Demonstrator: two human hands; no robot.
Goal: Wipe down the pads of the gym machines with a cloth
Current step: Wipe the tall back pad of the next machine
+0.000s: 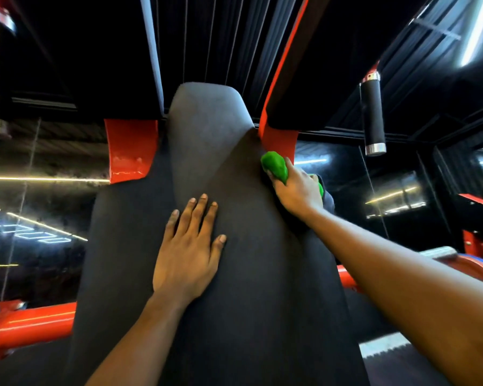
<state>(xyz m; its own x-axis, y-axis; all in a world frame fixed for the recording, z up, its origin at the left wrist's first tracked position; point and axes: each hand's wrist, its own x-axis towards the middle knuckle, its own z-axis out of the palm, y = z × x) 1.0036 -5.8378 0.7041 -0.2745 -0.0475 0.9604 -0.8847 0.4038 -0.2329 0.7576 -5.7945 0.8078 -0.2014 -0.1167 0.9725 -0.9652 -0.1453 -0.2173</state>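
Note:
A long black back pad (207,151) of a gym machine fills the middle of the head view, narrowing toward its top. My left hand (188,243) lies flat on the pad's middle with fingers straight and spread. My right hand (297,190) grips a bunched green cloth (275,165) and holds it against the pad's right edge, just below the red frame plate. Part of the cloth is hidden inside my fist.
Red frame plates (130,149) flank the pad's upper part, and red tubes (28,324) run out low on both sides. A black cylindrical handle (373,112) with chrome ends hangs at the right; another stands at the upper left. Dark mirrored walls surround the machine.

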